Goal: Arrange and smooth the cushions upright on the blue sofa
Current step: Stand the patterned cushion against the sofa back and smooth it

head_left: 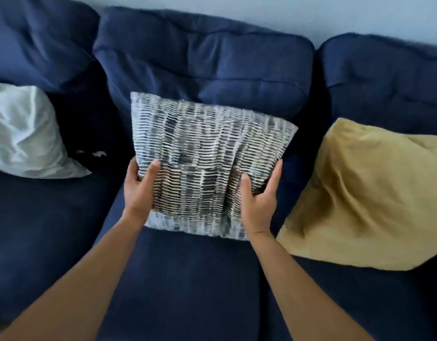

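The likeliest slip is that the striped cushion [207,156] slumps forward or folds at its middle once the grip loosens: it looks soft, its fabric is already creased, and it only leans on the middle backrest of the blue sofa [187,291] with its lower edge on the middle seat. Uneven pressure from one side could also twist it askew. The left hand [140,190] grips the cushion's lower left side, thumb on the front face and fingers behind; the right hand [259,198] clasps the lower right side likewise. The cushion sits between both hands, above them. A white cushion [25,134] lies toward the sofa's left end, a mustard cushion [370,193] toward its right end, neither touched.
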